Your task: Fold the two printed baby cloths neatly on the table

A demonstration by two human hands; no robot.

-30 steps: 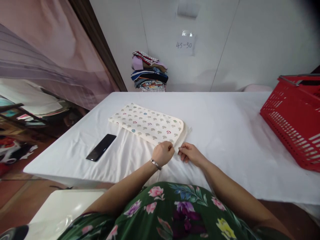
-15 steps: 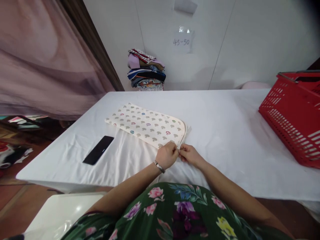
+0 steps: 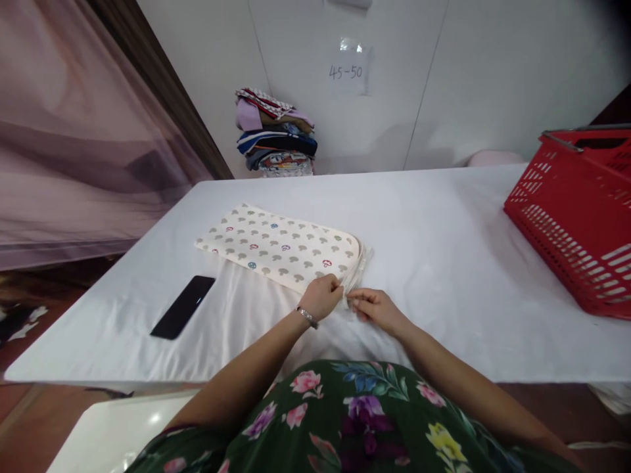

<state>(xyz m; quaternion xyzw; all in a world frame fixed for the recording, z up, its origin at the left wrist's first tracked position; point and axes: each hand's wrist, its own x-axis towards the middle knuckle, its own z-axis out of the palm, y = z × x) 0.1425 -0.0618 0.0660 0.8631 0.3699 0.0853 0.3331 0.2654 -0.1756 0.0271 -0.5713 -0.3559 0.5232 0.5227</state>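
Observation:
A folded cream cloth (image 3: 280, 246) with a mushroom print lies at a slant on the white-covered table. At its right end the layers' rounded edges and some pale strips or ties (image 3: 357, 266) show. My left hand (image 3: 321, 297) is closed on the near right corner of the cloth, wearing a metal bracelet (image 3: 307, 316) at the wrist. Just right of it, my right hand (image 3: 377, 310) has its thumb and fingers pinched at the same corner. What exactly the right fingertips hold is too small to make out.
A black phone (image 3: 183, 307) lies on the white tablecloth (image 3: 419, 230) to the left. At the right stands a red plastic basket (image 3: 576, 217). Folded clothes (image 3: 277, 135) are stacked beyond the far edge, against the wall. A white stool or chair seat (image 3: 118, 433) is below left.
The view has shifted slightly, so the table things sit further left. Pale strips at the cloth's right end are more spread out, and my right hand has drawn slightly apart from my left.

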